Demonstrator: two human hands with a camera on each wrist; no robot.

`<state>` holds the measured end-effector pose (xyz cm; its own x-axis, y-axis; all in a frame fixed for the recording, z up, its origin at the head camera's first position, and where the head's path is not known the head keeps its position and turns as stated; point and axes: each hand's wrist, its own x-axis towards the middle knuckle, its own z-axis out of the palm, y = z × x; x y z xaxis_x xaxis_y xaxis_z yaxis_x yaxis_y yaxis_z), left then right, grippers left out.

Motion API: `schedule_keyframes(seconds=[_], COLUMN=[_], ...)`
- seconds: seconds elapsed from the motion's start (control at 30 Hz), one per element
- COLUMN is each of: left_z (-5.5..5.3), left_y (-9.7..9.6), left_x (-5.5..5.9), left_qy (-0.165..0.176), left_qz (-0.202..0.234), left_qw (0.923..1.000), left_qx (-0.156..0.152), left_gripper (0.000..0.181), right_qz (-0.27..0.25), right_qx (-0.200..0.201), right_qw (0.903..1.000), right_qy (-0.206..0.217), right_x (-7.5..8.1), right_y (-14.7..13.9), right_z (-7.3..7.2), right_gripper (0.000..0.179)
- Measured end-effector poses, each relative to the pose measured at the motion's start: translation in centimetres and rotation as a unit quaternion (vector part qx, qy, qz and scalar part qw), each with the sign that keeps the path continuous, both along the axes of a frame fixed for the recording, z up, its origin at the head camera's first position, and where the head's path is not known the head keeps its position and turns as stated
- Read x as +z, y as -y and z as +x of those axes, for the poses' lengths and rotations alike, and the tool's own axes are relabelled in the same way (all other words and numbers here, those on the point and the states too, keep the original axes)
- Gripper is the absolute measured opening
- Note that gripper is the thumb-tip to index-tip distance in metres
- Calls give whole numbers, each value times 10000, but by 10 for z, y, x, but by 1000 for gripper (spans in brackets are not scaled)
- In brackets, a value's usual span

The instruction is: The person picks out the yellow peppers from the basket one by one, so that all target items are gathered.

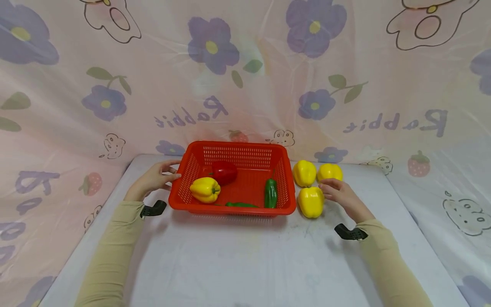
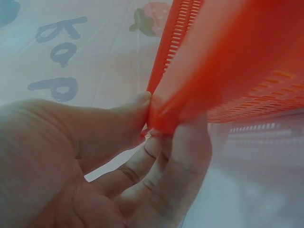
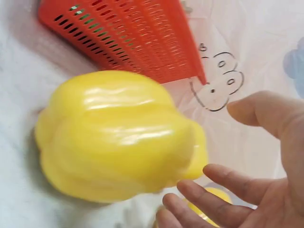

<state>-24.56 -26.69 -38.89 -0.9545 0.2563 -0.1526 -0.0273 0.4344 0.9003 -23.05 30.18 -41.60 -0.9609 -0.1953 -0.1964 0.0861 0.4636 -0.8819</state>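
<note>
In the head view my left hand point(image 1: 154, 177) is at the left side of a red plastic basket point(image 1: 251, 181). The left wrist view shows the thumb and fingers pinching the basket's rim point(image 2: 164, 116). Inside lie a yellow bell pepper point(image 1: 205, 189), a red bell pepper point(image 1: 225, 172), a long green vegetable point(image 1: 270, 194) and another green one point(image 1: 241, 205), partly hidden by the front wall. To the basket's right, my right hand point(image 1: 343, 196) hovers beside a yellow bell pepper point(image 1: 311, 202), fingers spread and holding nothing. Behind it sit two more yellow peppers point(image 1: 304, 172).
A white-covered table point(image 1: 238, 260) carries everything. A patterned curtain point(image 1: 261, 102) hangs behind and at both sides, close to the basket's back edge. Black brackets point(image 1: 154, 208) stick out at both wrists.
</note>
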Motion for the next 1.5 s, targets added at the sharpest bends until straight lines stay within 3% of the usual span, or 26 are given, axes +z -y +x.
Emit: schedule_keyframes(seconds=[0.27, 0.8, 1.0, 1.23, 1.5], left_z=[1, -2, 0, 0, 0], left_y=[-1, 0, -1, -2, -1], left_x=[1, 1, 2, 2, 2], left_qy=[-65, -18, 0, -27, 8], left_qz=[-31, -138, -106, -105, -63], left_qw=[10000, 9999, 9999, 9999, 10000], left_qx=[7, 6, 27, 27, 57], left_gripper=[59, 61, 61, 62, 62], right_qz=[-274, -485, -715, -411, -322], right_qx=[-21, 485, 882, 1361, 1648], right_qw=[9994, 9953, 9916, 9895, 9858], right_qy=[-232, -689, -619, -263, -94], right_x=[26, 73, 78, 74, 64], right_y=[6, 59, 90, 123, 150], right_z=[-7, -16, -23, -24, -31], right_gripper=[65, 56, 50, 44, 44])
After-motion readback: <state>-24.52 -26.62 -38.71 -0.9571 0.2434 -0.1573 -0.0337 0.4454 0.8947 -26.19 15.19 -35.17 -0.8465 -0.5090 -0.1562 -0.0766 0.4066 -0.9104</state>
